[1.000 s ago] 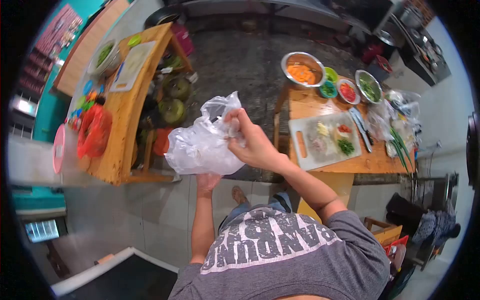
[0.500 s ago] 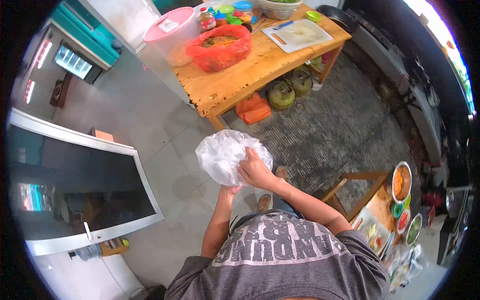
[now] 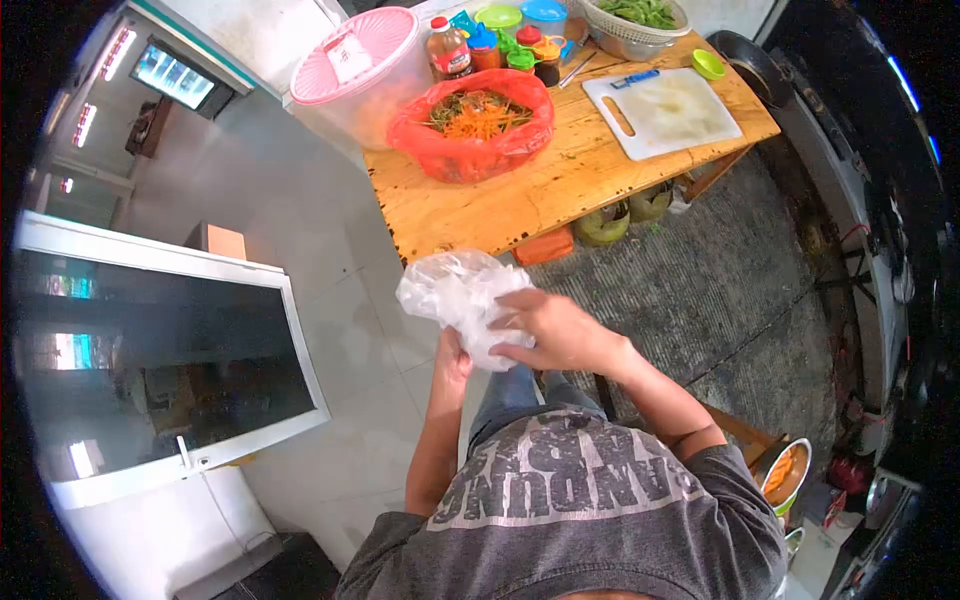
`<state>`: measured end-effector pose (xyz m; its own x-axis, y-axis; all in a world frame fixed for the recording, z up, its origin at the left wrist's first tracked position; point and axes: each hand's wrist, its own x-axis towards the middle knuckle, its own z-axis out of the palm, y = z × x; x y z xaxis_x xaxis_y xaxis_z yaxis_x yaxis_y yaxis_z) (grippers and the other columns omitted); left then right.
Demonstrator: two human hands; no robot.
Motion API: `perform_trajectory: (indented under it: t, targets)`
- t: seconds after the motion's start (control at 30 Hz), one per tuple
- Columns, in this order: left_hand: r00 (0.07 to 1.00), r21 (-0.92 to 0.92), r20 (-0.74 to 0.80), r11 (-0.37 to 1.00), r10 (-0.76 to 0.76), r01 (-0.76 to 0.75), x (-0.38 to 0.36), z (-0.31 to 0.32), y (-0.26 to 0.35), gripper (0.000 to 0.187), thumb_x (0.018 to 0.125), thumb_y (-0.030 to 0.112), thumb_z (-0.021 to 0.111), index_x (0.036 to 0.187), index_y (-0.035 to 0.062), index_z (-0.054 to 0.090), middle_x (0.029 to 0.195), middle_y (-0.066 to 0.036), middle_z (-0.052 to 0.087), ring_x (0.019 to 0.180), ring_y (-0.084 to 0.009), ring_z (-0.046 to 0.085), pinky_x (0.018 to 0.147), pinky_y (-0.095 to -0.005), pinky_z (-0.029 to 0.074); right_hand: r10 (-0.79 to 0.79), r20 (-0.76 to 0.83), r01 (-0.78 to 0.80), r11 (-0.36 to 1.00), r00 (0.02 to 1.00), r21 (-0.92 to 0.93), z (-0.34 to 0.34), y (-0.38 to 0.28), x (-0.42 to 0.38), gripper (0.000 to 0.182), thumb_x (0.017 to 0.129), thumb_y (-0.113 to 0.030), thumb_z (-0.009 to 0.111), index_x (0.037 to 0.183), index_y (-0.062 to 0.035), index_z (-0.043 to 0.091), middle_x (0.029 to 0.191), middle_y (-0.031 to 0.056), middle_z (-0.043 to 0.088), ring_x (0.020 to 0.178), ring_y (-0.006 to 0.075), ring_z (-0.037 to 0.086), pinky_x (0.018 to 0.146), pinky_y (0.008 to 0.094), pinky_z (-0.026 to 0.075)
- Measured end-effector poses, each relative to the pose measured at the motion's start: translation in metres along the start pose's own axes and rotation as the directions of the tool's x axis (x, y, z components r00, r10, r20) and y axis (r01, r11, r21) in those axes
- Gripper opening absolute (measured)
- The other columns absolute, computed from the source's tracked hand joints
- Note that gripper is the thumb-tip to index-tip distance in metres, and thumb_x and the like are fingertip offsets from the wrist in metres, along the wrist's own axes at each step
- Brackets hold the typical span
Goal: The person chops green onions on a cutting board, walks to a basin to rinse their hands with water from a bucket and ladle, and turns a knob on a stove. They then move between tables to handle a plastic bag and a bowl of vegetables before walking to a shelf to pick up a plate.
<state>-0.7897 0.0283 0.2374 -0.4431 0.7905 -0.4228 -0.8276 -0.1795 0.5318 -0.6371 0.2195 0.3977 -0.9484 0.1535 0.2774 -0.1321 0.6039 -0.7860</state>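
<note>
A crumpled, translucent white plastic bag point(image 3: 450, 285) is between my two hands, in front of my body and short of the table's near corner. My left hand point(image 3: 455, 355) grips the bag's lower edge, thumb up and fingers partly hidden. Against the bag's right side lies my right hand point(image 3: 560, 330), its fingers spread and somewhat blurred. What the bag contains, if anything, I cannot make out. Beyond it on the table, a red plastic bag point(image 3: 470, 150) stands open with shredded carrot and dark green strips inside.
The wooden table point(image 3: 450, 215) also bears a pink-lidded tub point(image 3: 350, 80), sauce bottles point(image 3: 449, 50), a white cutting board point(image 3: 665, 115) with a blue-handled knife point(image 3: 635, 78), and a colander of greens point(image 3: 635, 15). Gas cylinders point(image 3: 603, 225) stand underneath. A glass door point(image 3: 170, 370) is at left.
The table now appears nearer and larger. My right hand has gone from pinching into the bag to spreading its fingers on its right side. The bag has become more bunched.
</note>
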Motion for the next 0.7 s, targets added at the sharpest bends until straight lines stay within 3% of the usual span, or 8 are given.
perform_trajectory:
  t: [0.1, 0.17, 0.23, 0.3, 0.4, 0.53, 0.63, 0.7]
  targets:
    - [0.993, -0.017, -0.122, 1.000, 0.009, -0.011, 0.025, 0.036, 0.024, 0.056, 0.102, 0.041, 0.049, 0.143, 0.0032, 0.044, 0.140, -0.016, 0.055, 0.125, -0.0316, 0.058, 0.102, -0.0493, 0.052, 0.010, -0.146, 0.006, 0.994, 0.989, 0.105, -0.036, 0.010, 0.022, 0.043, 0.075, -0.034, 0.083, 0.107, -0.0065, 0.074, 0.121, 0.0183, 0.065, 0.113, 0.0355, 0.062, 0.094, 0.0446, 0.051]
    - [0.986, 0.005, -0.164, 1.000, -0.011, 0.012, 0.045, 0.059, 0.039, 0.057, 0.102, 0.041, 0.049, 0.143, 0.0034, 0.044, 0.141, -0.015, 0.054, 0.125, -0.0316, 0.057, 0.103, -0.0496, 0.051, 0.040, -0.207, -0.054, 0.996, 0.978, -0.064, -0.046, 0.020, 0.036, 0.064, 0.062, -0.038, 0.091, 0.115, -0.0103, 0.070, 0.130, 0.0202, 0.057, 0.119, 0.0359, 0.057, 0.098, 0.0471, 0.049]
    - [0.959, 0.239, 0.154, 0.933, 0.237, -0.269, 0.053, 0.096, 0.064, 0.056, 0.102, 0.040, 0.050, 0.144, 0.0037, 0.043, 0.141, -0.014, 0.054, 0.125, -0.0300, 0.058, 0.102, -0.0483, 0.052, 0.104, -0.323, -0.176, 0.963, 0.941, -0.203, -0.056, 0.009, 0.068, 0.077, 0.055, -0.040, 0.094, 0.122, -0.0121, 0.066, 0.134, 0.0231, 0.052, 0.121, 0.0373, 0.055, 0.100, 0.0482, 0.047]
    - [0.949, 0.368, 0.234, 0.884, 0.212, -0.288, 0.066, 0.120, 0.075, 0.057, 0.101, 0.038, 0.052, 0.145, 0.0043, 0.042, 0.141, -0.013, 0.053, 0.124, -0.0283, 0.058, 0.101, -0.0466, 0.052, 0.129, -0.375, -0.208, 0.962, 0.918, -0.177, -0.047, 0.032, 0.084, 0.080, 0.057, -0.030, 0.091, 0.127, -0.0098, 0.057, 0.136, 0.0262, 0.047, 0.118, 0.0422, 0.055, 0.099, 0.0483, 0.047]
    - [0.981, 0.385, -0.108, 0.903, -0.162, 0.192, 0.112, 0.128, 0.091, 0.065, 0.098, 0.037, 0.059, 0.150, 0.0068, 0.035, 0.147, -0.010, 0.046, 0.131, -0.0247, 0.051, 0.107, -0.0449, 0.046, 0.345, -0.267, -0.315, 0.937, 0.900, 0.152, -0.048, 0.059, 0.104, 0.054, 0.068, -0.013, 0.077, 0.118, -0.0067, 0.056, 0.125, 0.0230, 0.057, 0.117, 0.0427, 0.057, 0.098, 0.0447, 0.049]
    - [0.976, 0.714, 0.154, 0.700, -0.151, -0.005, 0.150, 0.136, 0.161, 0.064, 0.097, 0.039, 0.062, 0.147, 0.0064, 0.039, 0.138, -0.009, 0.055, 0.121, -0.0234, 0.059, 0.097, -0.0405, 0.053, 0.266, -0.472, -0.187, 0.960, 0.840, 0.208, -0.080, 0.090, 0.143, 0.052, 0.071, -0.007, 0.073, 0.119, 0.0024, 0.058, 0.103, 0.0189, 0.067, 0.103, 0.0364, 0.065, 0.093, 0.0380, 0.051]
    - [0.951, 0.518, 0.309, 0.842, -0.016, -0.154, 0.160, 0.148, 0.214, 0.068, 0.093, 0.042, 0.069, 0.142, 0.0031, 0.041, 0.126, -0.008, 0.059, 0.114, -0.0206, 0.061, 0.094, -0.0370, 0.053, 0.340, -0.501, -0.270, 0.940, 0.796, 0.210, -0.119, 0.103, 0.172, 0.060, 0.072, -0.008, 0.074, 0.127, 0.0055, 0.055, 0.115, 0.0211, 0.066, 0.109, 0.0346, 0.064, 0.095, 0.0403, 0.050]
    - [0.962, 0.816, -0.144, 0.577, 0.233, -0.018, 0.203, 0.124, 0.242, 0.056, 0.093, 0.036, 0.071, 0.133, 0.0067, 0.045, 0.114, -0.006, 0.058, 0.107, -0.0157, 0.059, 0.092, -0.0352, 0.052, 0.209, -0.641, -0.264, 0.965, 0.738, 0.011, -0.137, 0.132, 0.202, 0.057, 0.073, -0.010, 0.074, 0.123, 0.0055, 0.054, 0.116, 0.0223, 0.064, 0.109, 0.0375, 0.063, 0.095, 0.0434, 0.049]
